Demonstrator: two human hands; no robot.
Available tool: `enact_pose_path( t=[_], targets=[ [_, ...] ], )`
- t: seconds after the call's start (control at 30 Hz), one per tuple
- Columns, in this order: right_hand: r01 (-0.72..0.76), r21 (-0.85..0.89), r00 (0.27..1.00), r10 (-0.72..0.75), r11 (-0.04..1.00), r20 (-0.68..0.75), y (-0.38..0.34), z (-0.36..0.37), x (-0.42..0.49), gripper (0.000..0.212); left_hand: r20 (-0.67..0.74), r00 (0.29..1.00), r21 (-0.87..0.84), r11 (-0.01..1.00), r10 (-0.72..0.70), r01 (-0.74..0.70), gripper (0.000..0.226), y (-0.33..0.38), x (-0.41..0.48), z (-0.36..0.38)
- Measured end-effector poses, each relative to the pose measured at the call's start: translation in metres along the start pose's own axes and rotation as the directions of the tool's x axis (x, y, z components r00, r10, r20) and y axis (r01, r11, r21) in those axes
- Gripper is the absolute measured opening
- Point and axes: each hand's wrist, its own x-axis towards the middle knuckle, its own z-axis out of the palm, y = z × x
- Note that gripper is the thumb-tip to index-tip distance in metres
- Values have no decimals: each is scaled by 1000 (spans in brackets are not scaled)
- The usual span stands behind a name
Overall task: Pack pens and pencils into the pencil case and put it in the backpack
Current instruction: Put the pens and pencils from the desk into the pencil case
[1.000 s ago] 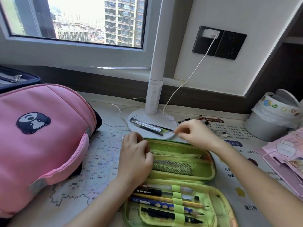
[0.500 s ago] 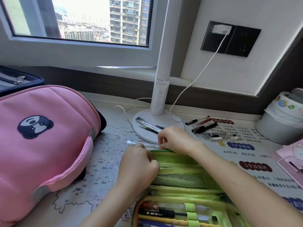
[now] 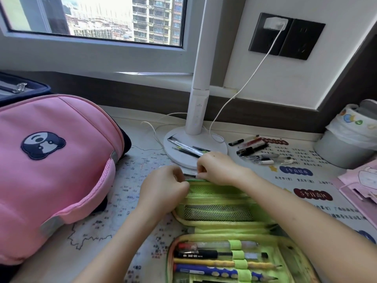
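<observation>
Both hands meet at the far edge of the open lime-green fabric pencil case, which lies unfolded on the map-printed worktop directly beneath and nearer than the fingers. The left hand is curled with its fingers bent inward at the case's upper left rim, and the right hand has its fingers pinched together on a thin, clear-bodied pen that lies across the gap between the two hands, just beyond the green rim; whether the left fingers also grip the pen cannot be told. Nearer than the fingers, the case's mesh pocket sits below the wrists, and nearer still its lower flap holds a row of pens and pencils under green elastic loops. Just beyond the right fingers, several dark pens rest on the round white lamp base. To the right of the fingers, a loose cluster of black, red and white pens lies on the worktop, apart from the case. To the left of the left fingers, the pink fabric backpack with a dark panda patch lies on the worktop, near the case but not touching it.
</observation>
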Motion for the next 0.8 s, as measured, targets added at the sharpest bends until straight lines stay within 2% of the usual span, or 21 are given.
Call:
enact_pose_path(
  t=[0.03,0.1,0.17,0.2,0.27,0.33,0.4,0.53,0.7,0.77,0.8],
  targets=[
    [-13,-39,999,11,999,-43,1,-1,-1,18,-26,999,27,999,32,-31,2,0,0,0],
    [-76,-130,974,45,989,-223,8,-7,-7,23,-39,995,69,993,97,-94,5,-3,0,2],
    [-99,-65,920,66,993,-385,17,-21,-23,24,30,988,75,985,154,-156,11,-6,2,5],
    [-80,28,913,85,996,-399,23,-27,-34,22,66,979,84,976,195,-200,14,-8,3,6],
    [-41,218,951,105,975,-291,31,-38,-58,17,125,933,174,918,338,-356,16,-8,5,5],
    [-59,259,982,103,964,-158,38,-37,-75,12,182,857,298,804,482,-515,17,-7,10,4],
    [-101,258,985,133,961,-112,48,-30,-86,12,203,795,347,718,571,-604,15,-4,12,4],
    [-146,327,976,190,934,-106,58,-14,-104,13,242,706,444,571,665,-691,15,-6,13,11],
    [-126,343,974,182,931,-136,55,4,-120,17,316,633,540,414,707,-733,21,-6,11,16],
    [-82,307,973,143,948,-181,54,9,-124,16,332,622,534,403,709,-744,20,-6,15,14],
    [-63,286,970,126,956,-208,55,11,-125,16,324,631,481,452,705,-751,18,-7,18,13]
  ],
)
